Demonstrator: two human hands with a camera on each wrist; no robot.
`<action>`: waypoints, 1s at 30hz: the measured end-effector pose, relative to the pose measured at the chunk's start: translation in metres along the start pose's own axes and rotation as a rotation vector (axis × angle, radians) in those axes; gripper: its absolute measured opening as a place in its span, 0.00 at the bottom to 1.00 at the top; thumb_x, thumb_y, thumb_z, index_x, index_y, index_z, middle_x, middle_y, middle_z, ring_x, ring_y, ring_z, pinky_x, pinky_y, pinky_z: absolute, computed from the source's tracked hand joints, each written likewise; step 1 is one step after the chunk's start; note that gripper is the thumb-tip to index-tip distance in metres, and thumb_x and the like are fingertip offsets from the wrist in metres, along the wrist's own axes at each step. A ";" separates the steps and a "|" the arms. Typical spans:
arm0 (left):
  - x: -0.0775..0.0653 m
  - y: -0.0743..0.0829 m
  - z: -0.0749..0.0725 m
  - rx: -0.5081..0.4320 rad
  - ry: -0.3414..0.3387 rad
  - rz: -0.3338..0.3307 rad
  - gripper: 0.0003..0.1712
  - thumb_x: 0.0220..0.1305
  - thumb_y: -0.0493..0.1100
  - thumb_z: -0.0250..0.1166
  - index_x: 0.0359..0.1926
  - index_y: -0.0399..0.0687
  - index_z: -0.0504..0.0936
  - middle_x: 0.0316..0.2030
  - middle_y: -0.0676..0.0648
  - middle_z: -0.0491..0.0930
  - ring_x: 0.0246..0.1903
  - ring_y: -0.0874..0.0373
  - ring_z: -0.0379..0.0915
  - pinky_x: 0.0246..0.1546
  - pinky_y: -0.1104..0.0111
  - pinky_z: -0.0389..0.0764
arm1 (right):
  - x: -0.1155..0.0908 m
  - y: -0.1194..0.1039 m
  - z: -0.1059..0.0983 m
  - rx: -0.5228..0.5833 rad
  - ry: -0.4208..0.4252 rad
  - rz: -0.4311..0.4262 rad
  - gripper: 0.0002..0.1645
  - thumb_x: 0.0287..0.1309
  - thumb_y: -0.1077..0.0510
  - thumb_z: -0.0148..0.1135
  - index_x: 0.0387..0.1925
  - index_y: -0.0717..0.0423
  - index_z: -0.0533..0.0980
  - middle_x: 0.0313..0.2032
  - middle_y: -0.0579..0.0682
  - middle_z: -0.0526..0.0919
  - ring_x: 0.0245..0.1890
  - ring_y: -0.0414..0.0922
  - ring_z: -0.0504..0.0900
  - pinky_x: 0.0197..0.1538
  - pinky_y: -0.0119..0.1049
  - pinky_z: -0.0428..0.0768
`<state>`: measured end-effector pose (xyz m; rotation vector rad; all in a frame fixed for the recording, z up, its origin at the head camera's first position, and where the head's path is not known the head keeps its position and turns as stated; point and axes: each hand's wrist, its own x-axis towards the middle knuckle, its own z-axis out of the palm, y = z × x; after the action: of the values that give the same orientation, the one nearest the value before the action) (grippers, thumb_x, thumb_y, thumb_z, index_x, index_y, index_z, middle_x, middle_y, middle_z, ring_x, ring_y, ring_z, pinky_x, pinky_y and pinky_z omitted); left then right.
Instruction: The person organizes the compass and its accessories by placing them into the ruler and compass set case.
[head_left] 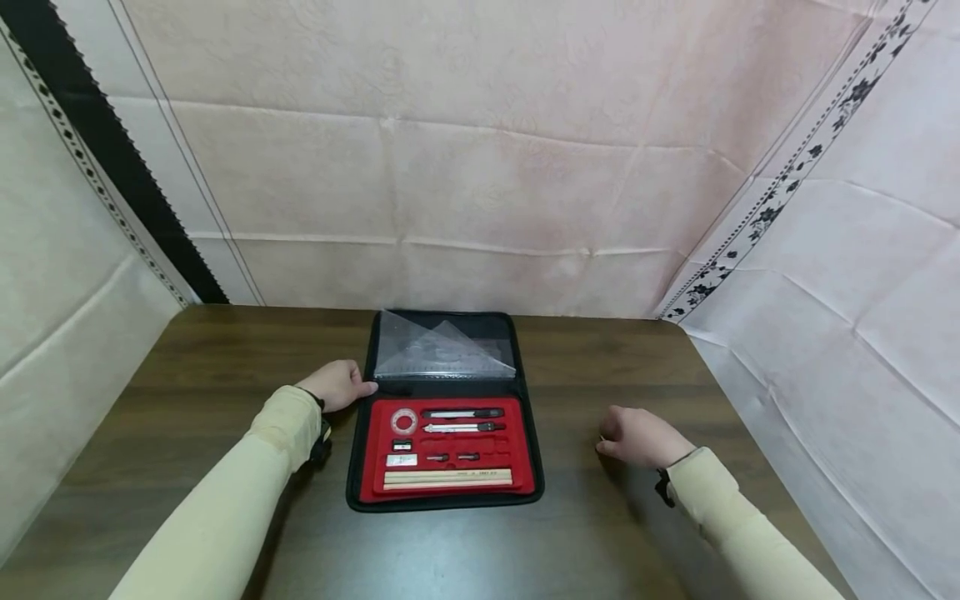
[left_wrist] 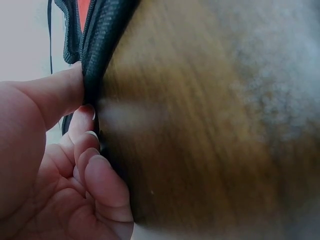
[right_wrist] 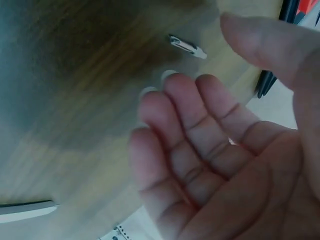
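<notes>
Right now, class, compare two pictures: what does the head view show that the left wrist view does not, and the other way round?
Only the head view shows the right hand, and the pale sticks and pale ring set in the black case.

Only the left wrist view shows the zipper along the case's edge, and the palm side of the left hand.

Both share the left hand gripping the case, some red inside it, and the brown tabletop.
</notes>
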<state>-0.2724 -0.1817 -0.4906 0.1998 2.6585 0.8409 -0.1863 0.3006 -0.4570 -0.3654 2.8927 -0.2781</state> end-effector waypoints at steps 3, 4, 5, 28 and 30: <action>-0.001 0.002 0.000 0.001 0.001 0.009 0.19 0.68 0.52 0.60 0.28 0.42 0.70 0.21 0.47 0.70 0.23 0.54 0.66 0.26 0.65 0.67 | 0.000 0.001 0.003 0.002 -0.020 -0.002 0.13 0.51 0.58 0.67 0.22 0.54 0.70 0.18 0.40 0.66 0.19 0.39 0.64 0.25 0.37 0.64; -0.001 0.002 0.000 0.000 0.002 0.007 0.19 0.68 0.52 0.60 0.28 0.42 0.70 0.21 0.47 0.70 0.23 0.54 0.66 0.26 0.65 0.67 | 0.000 0.002 0.004 -0.004 -0.022 -0.009 0.15 0.51 0.59 0.66 0.19 0.52 0.67 0.16 0.40 0.62 0.17 0.38 0.61 0.24 0.36 0.61; -0.002 0.002 0.000 0.002 0.003 0.008 0.19 0.68 0.52 0.60 0.28 0.42 0.71 0.21 0.47 0.70 0.23 0.54 0.66 0.26 0.65 0.67 | 0.001 0.002 0.005 -0.013 -0.021 -0.018 0.18 0.50 0.61 0.64 0.16 0.51 0.64 0.14 0.39 0.58 0.16 0.38 0.58 0.23 0.35 0.58; 0.001 -0.001 0.002 0.003 -0.003 -0.004 0.19 0.68 0.53 0.60 0.28 0.43 0.71 0.21 0.47 0.70 0.23 0.54 0.66 0.25 0.65 0.67 | 0.007 -0.006 0.011 -0.022 0.077 -0.085 0.15 0.46 0.65 0.61 0.17 0.51 0.63 0.15 0.40 0.61 0.16 0.38 0.60 0.22 0.35 0.59; 0.001 -0.001 0.002 0.003 -0.002 -0.003 0.20 0.68 0.53 0.60 0.28 0.43 0.71 0.20 0.47 0.70 0.23 0.54 0.66 0.25 0.65 0.67 | 0.008 -0.010 0.010 -0.007 0.083 -0.073 0.12 0.48 0.64 0.62 0.22 0.52 0.66 0.18 0.43 0.66 0.18 0.39 0.64 0.24 0.36 0.64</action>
<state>-0.2729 -0.1813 -0.4931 0.1967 2.6578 0.8349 -0.1890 0.2877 -0.4664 -0.4715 2.9663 -0.3025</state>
